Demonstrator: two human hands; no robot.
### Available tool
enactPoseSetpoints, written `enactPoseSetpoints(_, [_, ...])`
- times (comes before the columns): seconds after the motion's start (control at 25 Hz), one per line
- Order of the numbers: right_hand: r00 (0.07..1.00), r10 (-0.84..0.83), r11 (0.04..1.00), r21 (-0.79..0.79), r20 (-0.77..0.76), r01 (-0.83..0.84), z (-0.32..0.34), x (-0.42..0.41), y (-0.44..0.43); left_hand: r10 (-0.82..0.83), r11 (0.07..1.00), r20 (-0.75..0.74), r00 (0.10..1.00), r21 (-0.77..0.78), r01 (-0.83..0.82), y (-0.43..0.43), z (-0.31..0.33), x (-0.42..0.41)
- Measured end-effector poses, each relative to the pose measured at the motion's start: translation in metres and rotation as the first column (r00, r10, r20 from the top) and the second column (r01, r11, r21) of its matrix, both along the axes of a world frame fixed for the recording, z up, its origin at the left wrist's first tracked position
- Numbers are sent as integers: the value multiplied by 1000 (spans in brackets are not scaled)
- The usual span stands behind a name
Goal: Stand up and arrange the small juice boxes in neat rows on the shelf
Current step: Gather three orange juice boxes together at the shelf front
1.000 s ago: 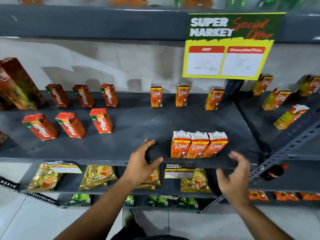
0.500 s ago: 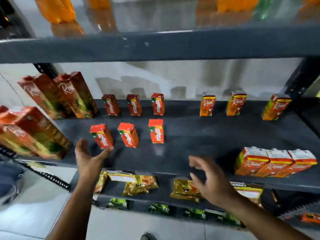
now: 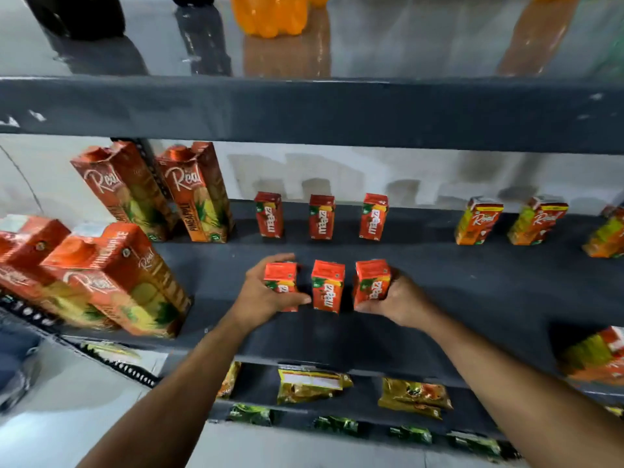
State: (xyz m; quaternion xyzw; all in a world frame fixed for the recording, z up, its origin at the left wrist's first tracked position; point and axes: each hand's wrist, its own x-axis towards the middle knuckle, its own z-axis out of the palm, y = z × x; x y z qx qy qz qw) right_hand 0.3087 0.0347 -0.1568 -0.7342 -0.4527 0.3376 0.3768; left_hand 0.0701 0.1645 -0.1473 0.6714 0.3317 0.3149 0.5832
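Three small red Maaza juice boxes stand in a front row on the dark grey shelf (image 3: 472, 292). My left hand (image 3: 260, 295) wraps the left box (image 3: 280, 276). My right hand (image 3: 398, 298) wraps the right box (image 3: 371, 282). The middle box (image 3: 327, 287) stands free between them, close to both. Behind, a back row of three more Maaza boxes (image 3: 322, 216) stands upright. Small orange-and-yellow Real boxes (image 3: 477, 220) stand at the back right.
Tall Real pineapple cartons (image 3: 199, 194) stand at the back left, and more (image 3: 111, 278) at the front left. More small Real boxes (image 3: 597, 358) sit at the front right edge. Snack packets (image 3: 312, 383) fill the lower shelf. Orange bottles (image 3: 270, 15) stand above.
The view swung left from the Real boxes to the Maaza boxes. Both hands went from open in the air to closing on the outer front-row Maaza boxes.
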Motion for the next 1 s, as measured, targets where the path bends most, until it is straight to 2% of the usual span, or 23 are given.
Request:
enactPoseSetpoints(0.12, [998,47,997,57,-51,-44,0,-16,6,-63,997,23,998,-46,64,-6,-5,14])
enactPoseSetpoints(0.24, [995,27,996,82,-91,-20,-1,-23,8,-87,990,23,996,-106,89,-6,-5,21])
enactPoseSetpoints(0.52, [989,-29,996,77,-144,40,1,-32,11,-80,991,-13,997,-111,78,-7,-4,22])
enactPoseSetpoints(0.76, [987,-10,995,96,-160,26,5,-47,-6,-243,968,-161,957,-100,229,-4,-12,2])
enactPoseSetpoints(1.0, [994,-8,997,77,-105,16,-6,-74,-36,-190,980,-217,957,-97,173,-29,-29,-24])
